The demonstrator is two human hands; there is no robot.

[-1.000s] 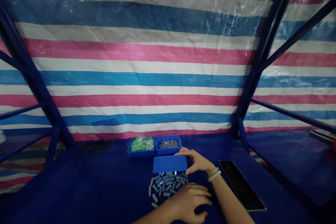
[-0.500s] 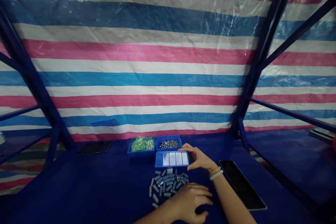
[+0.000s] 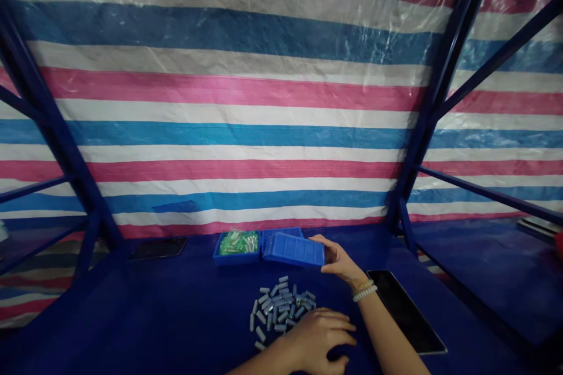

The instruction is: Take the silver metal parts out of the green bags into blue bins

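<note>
My right hand (image 3: 336, 259), with a bracelet at the wrist, grips the right end of a blue tray (image 3: 297, 249). The tray is tilted, its ribbed outer face showing, and its inside is hidden. It covers most of a blue bin (image 3: 290, 232) behind it. Below the tray, small grey cylindrical pieces (image 3: 281, 307) lie in a loose pile on the dark blue table (image 3: 176, 310). My left hand (image 3: 323, 337) rests at the pile's lower right edge, fingers apart, seemingly with nothing in it.
A blue bin of green and clear small parts (image 3: 238, 243) stands left of the tray. A dark tablet (image 3: 407, 310) lies right of my right forearm. Another dark flat device (image 3: 158, 248) is at the back left. Blue metal posts (image 3: 422, 123) frame a striped sheet.
My right hand has lifted and tipped the tray, moving it back and to the right. Its white-labelled face no longer shows, and the metal parts in the rear bin are now hidden.
</note>
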